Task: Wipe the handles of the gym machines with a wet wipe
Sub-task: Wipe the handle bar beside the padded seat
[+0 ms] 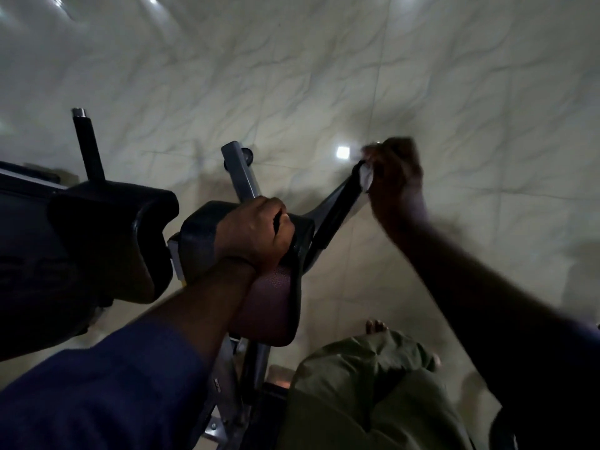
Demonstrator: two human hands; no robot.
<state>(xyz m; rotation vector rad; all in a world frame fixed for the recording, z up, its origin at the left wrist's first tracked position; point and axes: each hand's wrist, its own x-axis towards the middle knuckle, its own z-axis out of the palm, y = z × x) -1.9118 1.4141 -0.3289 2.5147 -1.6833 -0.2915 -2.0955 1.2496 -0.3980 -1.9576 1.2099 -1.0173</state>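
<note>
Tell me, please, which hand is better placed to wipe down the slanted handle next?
Right. The right hand holds the wipe at the top end of the handle; the left hand grips the pad and holds no wipe.

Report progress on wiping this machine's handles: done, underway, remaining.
Done: nothing shows as finished; the frame is too dim and blurred to see wiped surfaces. Underway: the right hand holds the wet wipe against the tip of the angled black handle, while the left hand grips a dark bar by the pad. Remaining: the upright black handle at left, which no hand touches.
</note>
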